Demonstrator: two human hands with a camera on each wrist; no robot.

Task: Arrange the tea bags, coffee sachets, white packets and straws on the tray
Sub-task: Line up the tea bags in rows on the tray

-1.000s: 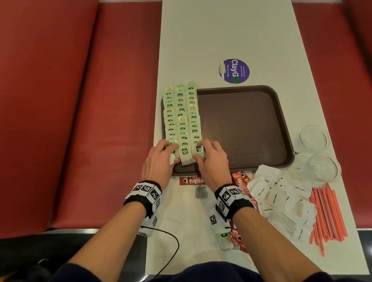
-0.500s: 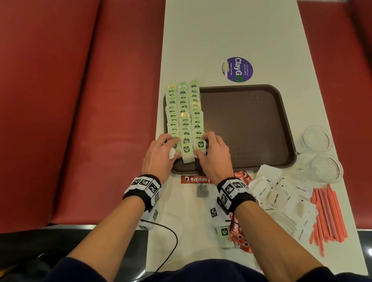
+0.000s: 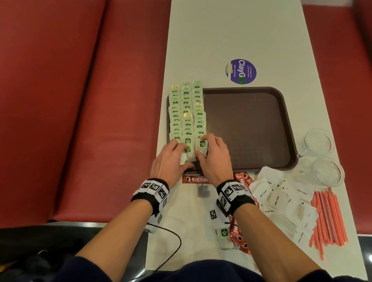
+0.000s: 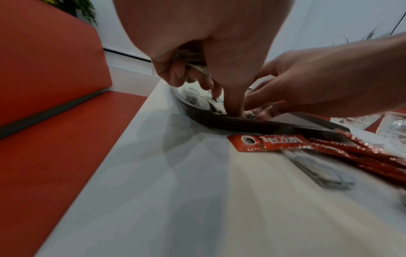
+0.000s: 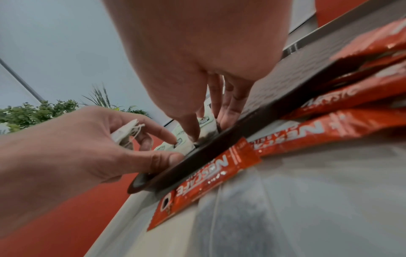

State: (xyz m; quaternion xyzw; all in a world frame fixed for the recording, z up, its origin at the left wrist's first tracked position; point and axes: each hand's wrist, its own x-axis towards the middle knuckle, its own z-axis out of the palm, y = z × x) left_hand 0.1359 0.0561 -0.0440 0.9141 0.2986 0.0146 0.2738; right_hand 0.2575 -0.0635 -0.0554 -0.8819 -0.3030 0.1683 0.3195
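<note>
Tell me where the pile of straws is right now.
In the head view, the straws lie on the white table at the near right edge, beside the white packets and just below two glass cups.

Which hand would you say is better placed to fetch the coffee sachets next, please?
Probably the right hand: the coffee sachets lie just behind its wrist, and the left hand already holds a tea bag.
</note>
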